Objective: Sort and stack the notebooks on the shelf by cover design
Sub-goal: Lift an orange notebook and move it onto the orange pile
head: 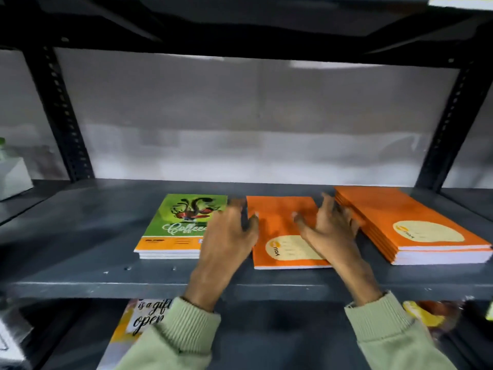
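Note:
On the grey metal shelf (pixel 80 236) lie three lots of notebooks. A small stack with a green "Coffee" cover (pixel 178 222) sits at the left. A single orange notebook (pixel 280 209) with a cream label lies in the middle. A taller stack of orange notebooks (pixel 416 225) rests at the right. My left hand (pixel 229 236) lies at the left edge of the middle orange notebook, fingers spread, over the corner of the green stack. My right hand (pixel 330 222) rests with spread fingers on that notebook's right side, beside the tall orange stack. Neither hand grips anything.
Black perforated uprights (pixel 61 110) stand at both back corners, with a shelf board close overhead. A white box (pixel 13 180) sits at the far left. On the shelf below lie a notebook with script lettering (pixel 144 319) and a colourful one (pixel 429 313).

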`<action>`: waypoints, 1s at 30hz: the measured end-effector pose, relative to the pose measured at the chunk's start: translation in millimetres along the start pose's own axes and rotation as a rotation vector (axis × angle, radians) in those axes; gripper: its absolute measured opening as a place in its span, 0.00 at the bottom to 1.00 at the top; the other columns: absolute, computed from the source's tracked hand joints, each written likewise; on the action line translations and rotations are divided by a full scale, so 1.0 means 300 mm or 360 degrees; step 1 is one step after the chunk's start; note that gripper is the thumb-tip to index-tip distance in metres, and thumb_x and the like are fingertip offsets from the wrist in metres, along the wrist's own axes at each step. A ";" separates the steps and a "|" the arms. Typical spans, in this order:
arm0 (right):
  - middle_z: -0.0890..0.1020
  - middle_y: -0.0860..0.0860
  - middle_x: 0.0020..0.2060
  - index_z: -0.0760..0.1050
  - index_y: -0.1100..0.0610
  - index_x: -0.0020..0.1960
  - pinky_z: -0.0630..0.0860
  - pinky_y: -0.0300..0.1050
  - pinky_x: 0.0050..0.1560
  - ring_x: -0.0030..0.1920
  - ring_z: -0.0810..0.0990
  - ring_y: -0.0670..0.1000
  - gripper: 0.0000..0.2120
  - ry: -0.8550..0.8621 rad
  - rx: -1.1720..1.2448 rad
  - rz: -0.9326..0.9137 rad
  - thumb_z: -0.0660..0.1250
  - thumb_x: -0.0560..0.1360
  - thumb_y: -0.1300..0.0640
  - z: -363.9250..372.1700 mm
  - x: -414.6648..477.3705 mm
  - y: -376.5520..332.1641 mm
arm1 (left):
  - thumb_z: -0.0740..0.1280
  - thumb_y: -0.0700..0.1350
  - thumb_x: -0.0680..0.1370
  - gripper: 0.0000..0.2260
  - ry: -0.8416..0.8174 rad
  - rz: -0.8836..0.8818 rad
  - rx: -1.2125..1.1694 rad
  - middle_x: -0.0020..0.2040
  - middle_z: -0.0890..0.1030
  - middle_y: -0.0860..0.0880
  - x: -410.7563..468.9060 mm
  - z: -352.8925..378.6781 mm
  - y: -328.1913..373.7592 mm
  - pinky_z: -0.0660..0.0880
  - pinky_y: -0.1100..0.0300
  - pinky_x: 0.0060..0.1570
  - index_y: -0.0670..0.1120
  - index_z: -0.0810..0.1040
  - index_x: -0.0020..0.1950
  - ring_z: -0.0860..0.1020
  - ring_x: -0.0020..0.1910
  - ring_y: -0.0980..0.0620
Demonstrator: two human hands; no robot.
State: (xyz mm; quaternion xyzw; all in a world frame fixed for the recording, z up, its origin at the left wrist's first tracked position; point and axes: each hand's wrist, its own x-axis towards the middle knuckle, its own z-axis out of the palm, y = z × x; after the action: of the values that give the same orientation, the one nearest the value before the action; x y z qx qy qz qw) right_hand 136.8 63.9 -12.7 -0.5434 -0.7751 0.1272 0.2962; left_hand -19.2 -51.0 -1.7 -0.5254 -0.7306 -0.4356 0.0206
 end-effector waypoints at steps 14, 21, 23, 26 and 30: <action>0.81 0.40 0.54 0.65 0.41 0.61 0.78 0.54 0.60 0.55 0.81 0.47 0.22 -0.0091 0.1094 0.0025 0.69 0.74 0.59 -0.031 -0.022 0.177 | 0.70 0.31 0.71 0.23 -0.0031 -0.0613 -0.0947 0.50 0.83 0.49 0.003 0.188 0.067 0.76 0.69 0.36 0.51 0.76 0.61 0.83 0.45 0.55; 0.80 0.45 0.64 0.64 0.44 0.63 0.80 0.42 0.50 0.57 0.82 0.46 0.22 -0.0022 0.1216 -0.0112 0.60 0.77 0.67 -0.089 -0.017 0.201 | 0.62 0.22 0.73 0.24 0.0232 -0.0796 -0.1664 0.49 0.87 0.52 -0.002 0.146 0.178 0.80 0.43 0.55 0.49 0.82 0.52 0.84 0.54 0.47; 0.81 0.46 0.63 0.64 0.44 0.64 0.82 0.45 0.47 0.52 0.83 0.46 0.23 -0.0006 0.1195 -0.0113 0.59 0.77 0.67 -0.142 -0.001 0.226 | 0.60 0.22 0.73 0.24 0.0227 -0.0836 -0.1773 0.53 0.86 0.48 0.017 0.146 0.222 0.81 0.41 0.52 0.47 0.82 0.56 0.84 0.54 0.45; 0.86 0.49 0.47 0.67 0.46 0.62 0.75 0.45 0.38 0.38 0.81 0.46 0.24 0.0061 0.1268 -0.0140 0.57 0.74 0.70 -0.262 0.035 0.277 | 0.60 0.22 0.73 0.25 0.0141 -0.0774 -0.1895 0.53 0.85 0.46 0.045 0.183 0.311 0.83 0.48 0.44 0.46 0.81 0.58 0.84 0.49 0.44; 0.86 0.58 0.46 0.67 0.49 0.63 0.70 0.41 0.32 0.31 0.75 0.48 0.26 0.0089 0.1286 -0.0005 0.55 0.71 0.72 -0.433 0.140 0.391 | 0.61 0.22 0.73 0.22 -0.0001 -0.0696 -0.1966 0.52 0.85 0.45 0.073 0.321 0.436 0.83 0.48 0.47 0.44 0.80 0.58 0.84 0.50 0.44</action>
State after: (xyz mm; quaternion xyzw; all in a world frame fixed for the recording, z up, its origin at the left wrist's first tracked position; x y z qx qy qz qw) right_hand 294.7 130.6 42.9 -0.3854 -0.6551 0.4064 0.5072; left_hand 114.9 37.7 29.6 -0.2800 -0.4359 -0.7691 -0.3743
